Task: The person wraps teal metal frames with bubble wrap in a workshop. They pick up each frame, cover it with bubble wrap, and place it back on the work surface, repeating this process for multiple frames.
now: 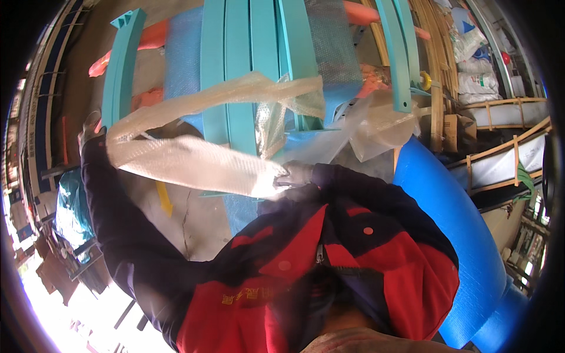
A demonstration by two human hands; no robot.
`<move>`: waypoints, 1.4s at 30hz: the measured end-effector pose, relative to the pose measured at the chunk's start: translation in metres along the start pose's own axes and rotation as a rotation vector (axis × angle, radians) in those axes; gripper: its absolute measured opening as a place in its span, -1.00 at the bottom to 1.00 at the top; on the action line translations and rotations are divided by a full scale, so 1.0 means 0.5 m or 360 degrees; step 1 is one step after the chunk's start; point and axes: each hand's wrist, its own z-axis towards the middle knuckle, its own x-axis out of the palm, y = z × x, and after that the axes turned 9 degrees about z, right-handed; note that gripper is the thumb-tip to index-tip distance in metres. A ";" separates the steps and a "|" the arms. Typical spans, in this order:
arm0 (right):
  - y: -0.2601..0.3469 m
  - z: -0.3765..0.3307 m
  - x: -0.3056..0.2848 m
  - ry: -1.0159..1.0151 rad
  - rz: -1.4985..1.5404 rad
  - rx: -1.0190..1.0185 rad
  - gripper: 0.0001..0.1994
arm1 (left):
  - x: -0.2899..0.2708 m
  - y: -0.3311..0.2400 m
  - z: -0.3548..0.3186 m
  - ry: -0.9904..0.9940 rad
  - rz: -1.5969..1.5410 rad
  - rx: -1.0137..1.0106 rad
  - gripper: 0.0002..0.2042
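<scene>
A long strip of clear bubble wrap (194,162) stretches in a bent loop in front of my chest, above several parallel teal beams (238,56). My right hand (296,174) is closed on the near end of the strip. Far out to the left, my left hand (91,128) is beside a separate teal beam (122,70); its fingers are blurred and partly hidden. The strip's left bend passes close to that wrist, and I cannot tell whether the hand grips it. The strip's upper run ends in a loose flap over the beams.
Blue-tinted bubble wrap (333,50) lies under the beams, over orange padded supports (154,36). Two more teal pieces (395,53) stand at the right. A big blue roll (447,235) is close by my right side. Wooden strips (435,59) and white sacks (475,82) lie beyond.
</scene>
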 end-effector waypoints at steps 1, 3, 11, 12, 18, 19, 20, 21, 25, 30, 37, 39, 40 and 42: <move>0.049 -0.017 -0.027 -0.0134 0.0363 -0.0284 -0.69 | 0.056 -0.015 0.031 0.0014 0.0123 0.0031 -0.46; 0.155 -0.041 -0.090 -0.0006 0.1429 -0.0077 -0.73 | 0.176 -0.052 0.031 0.0104 0.0319 0.0151 -0.46; 0.182 -0.151 -0.276 -0.0060 0.1316 -0.0672 -0.54 | 0.197 -0.005 -0.272 0.0581 0.0150 0.0193 -0.45; 0.129 -0.147 -0.275 -0.0286 0.1235 -0.0736 -0.51 | 0.148 0.024 -0.281 0.0563 0.0138 0.0090 -0.45; -0.063 -0.185 -0.155 -0.0160 0.0358 -0.0015 -0.48 | -0.025 0.110 -0.267 0.0377 0.0114 -0.0266 -0.44; -0.055 -0.182 -0.147 -0.0026 0.0420 -0.0066 -0.47 | -0.023 0.106 -0.273 0.0386 0.0130 -0.0272 -0.44; -0.039 -0.187 -0.138 -0.0087 0.0511 -0.0246 -0.47 | -0.018 0.103 -0.288 0.0402 0.0141 -0.0297 -0.44; -0.019 -0.194 -0.134 -0.0061 0.0563 -0.0406 -0.47 | -0.004 0.102 -0.307 0.0421 0.0140 -0.0321 -0.44; 0.030 -0.193 -0.183 -0.0602 0.0853 -0.0313 -0.53 | 0.045 0.108 -0.391 0.0556 0.0181 -0.0423 -0.43; -0.017 -0.107 -0.300 -0.1366 -0.0313 0.0023 -0.38 | 0.003 0.094 -0.390 0.0513 0.0306 -0.0535 -0.42; -0.071 0.096 -0.378 -0.1106 -0.1012 0.0142 -0.42 | 0.264 -0.117 -0.135 0.0361 0.0341 0.0183 -0.15; -0.111 0.122 -0.417 -0.0812 -0.0693 -0.0005 -0.59 | 0.405 -0.172 -0.116 0.0376 0.0365 0.0453 0.19; -0.135 0.124 -0.435 -0.0764 -0.0471 -0.0050 -0.60 | 0.471 -0.199 -0.107 0.0546 0.0324 0.0565 0.31; -0.174 0.124 -0.476 -0.0715 -0.0018 -0.0135 -0.63 | 0.567 -0.246 -0.100 0.0716 0.0434 0.0575 0.22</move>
